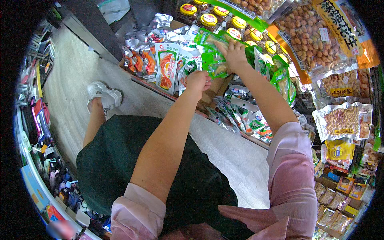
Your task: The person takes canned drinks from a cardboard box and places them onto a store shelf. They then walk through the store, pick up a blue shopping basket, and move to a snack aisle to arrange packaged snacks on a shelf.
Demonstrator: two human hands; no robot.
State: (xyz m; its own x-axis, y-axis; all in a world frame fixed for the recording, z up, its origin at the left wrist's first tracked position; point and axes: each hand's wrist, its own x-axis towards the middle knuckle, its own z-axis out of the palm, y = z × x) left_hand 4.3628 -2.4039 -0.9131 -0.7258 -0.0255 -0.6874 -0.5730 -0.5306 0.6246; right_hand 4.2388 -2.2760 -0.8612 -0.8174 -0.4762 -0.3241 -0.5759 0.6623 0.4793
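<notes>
My right hand lies over a green and clear snack packet, its fingers curled onto the plastic. My left hand is half closed at the lower left corner of that packet; whether its fingertips pinch anything is hidden. Around both hands stand rows of silver snack packets in an open cardboard box. A white and red packet with a pictured orange-brown food leans at the front, left of my left hand. Another green packet rests right of my right forearm.
Behind the box, yellow-lidded jars show through a wire rack. Large bags of peanuts hang at upper right, above boxed snacks. Left, a shelf of small goods borders the pale floor. My shoe stands there.
</notes>
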